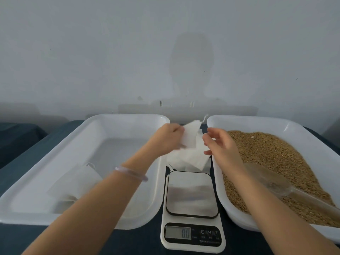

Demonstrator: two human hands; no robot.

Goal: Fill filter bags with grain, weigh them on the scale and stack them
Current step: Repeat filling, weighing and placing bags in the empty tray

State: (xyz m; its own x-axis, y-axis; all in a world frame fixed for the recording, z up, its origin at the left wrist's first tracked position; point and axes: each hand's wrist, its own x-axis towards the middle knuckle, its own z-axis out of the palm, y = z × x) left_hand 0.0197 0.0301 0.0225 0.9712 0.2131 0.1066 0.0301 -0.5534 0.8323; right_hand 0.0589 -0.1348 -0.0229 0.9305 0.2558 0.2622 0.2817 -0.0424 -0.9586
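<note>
On the dark blue cloth-covered surface [128, 242], the wide white plastic tray on the left [125, 153] holds filled white filter bags [73, 184] in its near left corner. They overlap, so I count at least one and probably two, with one drawstring loop showing. Above that tray's far right corner the left hand [167, 138], a pale translucent bracelet [131, 173] on its wrist, pinches an empty white filter bag [191, 135] by one edge between thumb and fingers. This bag looks feather-light, limp and thin, and apt to fold or cling to its neighbours. It is probably best taken at the open mouth near the drawstring and spread with both hands. Once full it should turn soft and slumping, better lifted by the gathered neck or cupped from beneath. Just below it, between the two trays and beyond the scale, lies a loose pile of empty white bags [191, 159], several but too overlapped to count. The one flat white digital scale with a steel platform [192, 196] sits in the middle with nothing on it, its display apparently at zero. The right hand [220, 144] hovers just beside the held bag, fingers spread and relaxed, holding nothing. On the right, the second white plastic tray [257, 124] is heaped with golden-brown grain [276, 153], loose and quick to spill. One clear plastic scoop [272, 183] lies in it, handle toward the near right.
</note>
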